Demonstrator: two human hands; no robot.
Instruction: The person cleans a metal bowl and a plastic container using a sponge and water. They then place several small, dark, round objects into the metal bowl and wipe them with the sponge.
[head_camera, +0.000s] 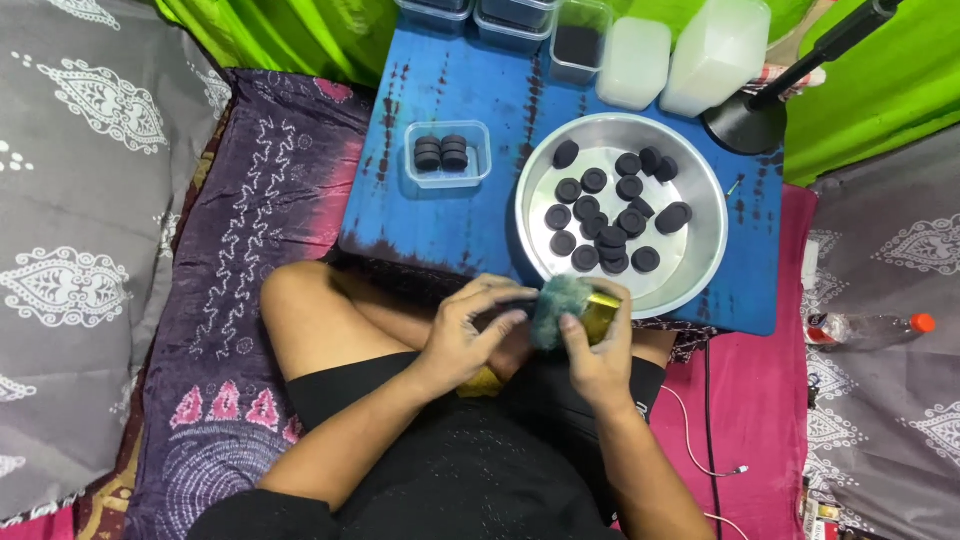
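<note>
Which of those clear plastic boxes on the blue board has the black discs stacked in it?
The small clear box standing alone left of the metal bowl. It holds stacked black discs; the other boxes sit along the board's far edge.

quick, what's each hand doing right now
Left hand: closed around a small dark object, mostly hidden by the fingers.
Right hand: closed on a grey-green scrubbing pad with a yellow part.

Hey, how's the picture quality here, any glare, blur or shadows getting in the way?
Head view: bright, even light; the metal bowl shows soft sheen on its rim, no harsh glare. The black discs inside are sharp. The left hand and right hand look slightly soft around the scouring pad. Lap falls in shadow; edges bend a little.
</note>
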